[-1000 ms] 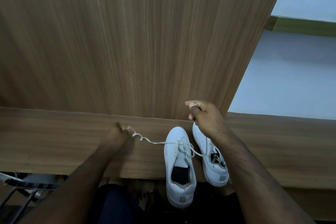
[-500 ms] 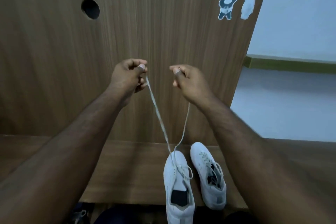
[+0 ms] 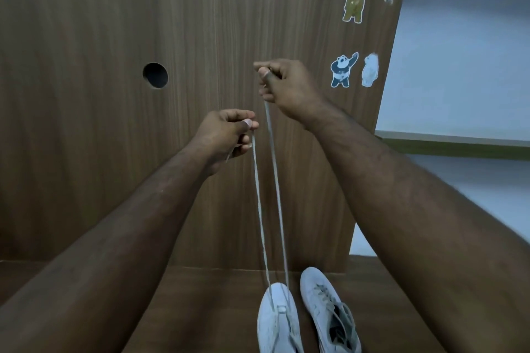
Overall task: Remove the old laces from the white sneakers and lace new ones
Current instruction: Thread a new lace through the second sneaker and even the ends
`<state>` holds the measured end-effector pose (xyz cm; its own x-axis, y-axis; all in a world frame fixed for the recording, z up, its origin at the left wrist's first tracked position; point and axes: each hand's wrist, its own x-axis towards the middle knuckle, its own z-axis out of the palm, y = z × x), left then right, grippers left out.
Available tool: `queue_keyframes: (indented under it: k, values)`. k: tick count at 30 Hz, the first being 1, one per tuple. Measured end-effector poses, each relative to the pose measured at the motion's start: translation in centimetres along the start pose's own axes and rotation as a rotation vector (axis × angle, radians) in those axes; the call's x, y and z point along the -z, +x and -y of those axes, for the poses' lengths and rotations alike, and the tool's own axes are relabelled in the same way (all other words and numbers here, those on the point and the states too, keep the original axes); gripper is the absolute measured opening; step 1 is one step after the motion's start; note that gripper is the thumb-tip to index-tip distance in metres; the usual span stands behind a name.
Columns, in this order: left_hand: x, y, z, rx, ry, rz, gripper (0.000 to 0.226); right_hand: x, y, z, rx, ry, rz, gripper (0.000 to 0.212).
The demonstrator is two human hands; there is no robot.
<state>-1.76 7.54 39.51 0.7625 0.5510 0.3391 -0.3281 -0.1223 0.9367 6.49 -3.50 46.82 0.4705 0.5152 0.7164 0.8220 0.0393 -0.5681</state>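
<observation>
Lace (image 3: 268, 203) ends pinched high above left sneaker (image 3: 278, 321), one in left hand (image 3: 226, 135), one in right hand (image 3: 289, 86), laced sneaker (image 3: 329, 309) just beside; uneven pull risks one end slipping back through eyelets or tipping the shoe.

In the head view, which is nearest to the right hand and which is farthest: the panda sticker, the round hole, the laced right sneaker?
From the right hand:
1. Panda sticker, on the panel just to its right.
2. Round hole, in the panel to its left.
3. Laced sneaker, far below on the wooden surface.
</observation>
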Motion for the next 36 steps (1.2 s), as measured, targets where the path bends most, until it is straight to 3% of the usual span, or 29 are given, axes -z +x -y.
queue_keyframes:
  k: [7,13,24,29,31,34,36]
  values:
    - [-0.3,0.7,-1.2,-0.085,-0.029,-0.045,0.027,-0.9,-0.9,-1.0,-0.014,-0.026,0.078,0.028]
    - [-0.2,1.3,-2.7,-0.195,-0.034,-0.099,0.019,-1.1,-1.0,-1.1,-0.047,0.021,0.091,0.032]
    - [0.2,1.4,-3.3,-0.276,0.114,-0.094,0.022,-1.7,-1.6,-1.1,-0.066,-0.095,0.173,0.022]
    - [0.3,1.0,-1.8,-0.313,0.018,-0.217,0.023,-1.4,-1.5,-1.1,-0.072,-0.144,0.091,0.021]
    - [0.0,0.6,0.1,-0.257,-0.051,-0.163,0.023,-1.5,-1.3,-1.2,-0.075,-0.111,0.042,0.021]
    - [-1.0,-0.1,3.3,-0.205,0.119,0.016,0.027,-1.4,-1.3,-1.0,-0.125,0.015,0.054,0.022]
    - [-1.8,-0.2,4.3,-0.207,0.188,0.043,0.022,-1.2,-1.4,-0.7,-0.143,0.048,0.067,0.023]
